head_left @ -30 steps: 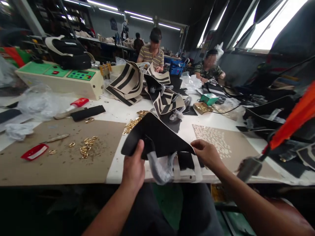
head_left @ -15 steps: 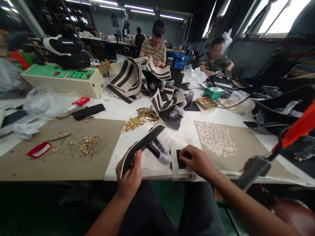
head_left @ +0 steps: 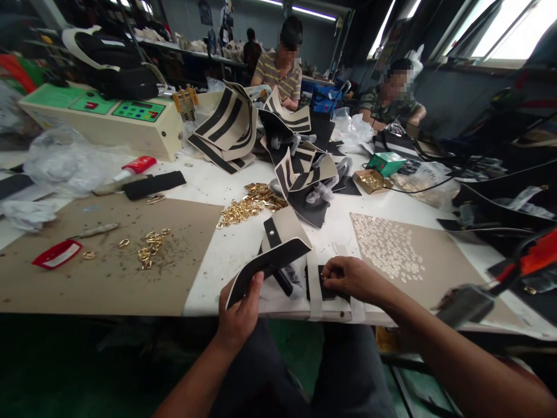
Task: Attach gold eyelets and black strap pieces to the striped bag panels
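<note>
My left hand (head_left: 241, 310) grips the near corner of a cream and black bag panel (head_left: 278, 247) and holds it tilted up off the white table (head_left: 226, 255). A black strap with a rivet runs down the panel's cream face. My right hand (head_left: 350, 278) rests on the table to the right, fingers pinched over a small black patch (head_left: 325, 284); whatever is in the pinch is too small to name. A heap of gold rings (head_left: 250, 206) lies behind the panel.
Brown card mats (head_left: 108, 261) lie left and right, the right mat (head_left: 430, 255) strewn with small pale studs. Striped panels (head_left: 230, 128) pile up mid-table beside a cream machine (head_left: 108, 119). Two people sit across the table. An orange-handled tool (head_left: 505, 278) juts in at right.
The panel, first held spread by both hands, went to my left hand alone and tilted up. My right hand let go and dropped to the black patch on the table.
</note>
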`<state>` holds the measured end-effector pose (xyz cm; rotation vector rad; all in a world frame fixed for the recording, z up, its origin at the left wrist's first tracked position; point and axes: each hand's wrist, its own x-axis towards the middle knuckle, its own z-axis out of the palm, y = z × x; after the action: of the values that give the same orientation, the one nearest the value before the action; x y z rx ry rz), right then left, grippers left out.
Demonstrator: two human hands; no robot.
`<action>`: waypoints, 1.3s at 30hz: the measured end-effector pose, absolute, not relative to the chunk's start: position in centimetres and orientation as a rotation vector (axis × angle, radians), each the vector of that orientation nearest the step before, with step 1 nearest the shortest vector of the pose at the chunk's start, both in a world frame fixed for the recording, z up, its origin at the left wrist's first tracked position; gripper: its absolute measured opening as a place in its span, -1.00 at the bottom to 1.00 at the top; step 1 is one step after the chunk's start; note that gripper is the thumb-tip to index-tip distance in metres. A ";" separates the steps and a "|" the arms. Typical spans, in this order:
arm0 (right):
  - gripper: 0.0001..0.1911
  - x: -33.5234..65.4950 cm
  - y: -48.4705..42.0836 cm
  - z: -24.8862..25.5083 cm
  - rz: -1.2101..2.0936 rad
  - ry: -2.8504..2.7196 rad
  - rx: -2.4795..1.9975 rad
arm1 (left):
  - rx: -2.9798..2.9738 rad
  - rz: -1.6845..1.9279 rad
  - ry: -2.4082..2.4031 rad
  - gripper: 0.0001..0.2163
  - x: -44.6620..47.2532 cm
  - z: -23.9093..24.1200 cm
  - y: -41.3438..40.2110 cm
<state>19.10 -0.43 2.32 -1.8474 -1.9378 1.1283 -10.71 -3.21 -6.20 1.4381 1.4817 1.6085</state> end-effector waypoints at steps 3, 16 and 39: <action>-0.87 19.1 -0.6 2.2 1.136 -1.924 -1.822 | 1.297 1.651 1.403 -0.66 -10.7 -6.2 -3.2; -0.81 18.7 -1.0 2.7 1.094 -1.968 -1.862 | 1.241 1.683 1.388 -0.69 -9.4 -3.8 -3.0; -0.80 19.3 -3.2 -0.1 0.648 -2.043 -1.714 | 1.569 1.580 1.449 -0.60 -9.7 -3.0 -3.0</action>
<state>19.31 -3.17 -0.07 -1.7138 -2.0431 0.6485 -9.72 -2.99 -2.95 1.5692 1.4490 1.5804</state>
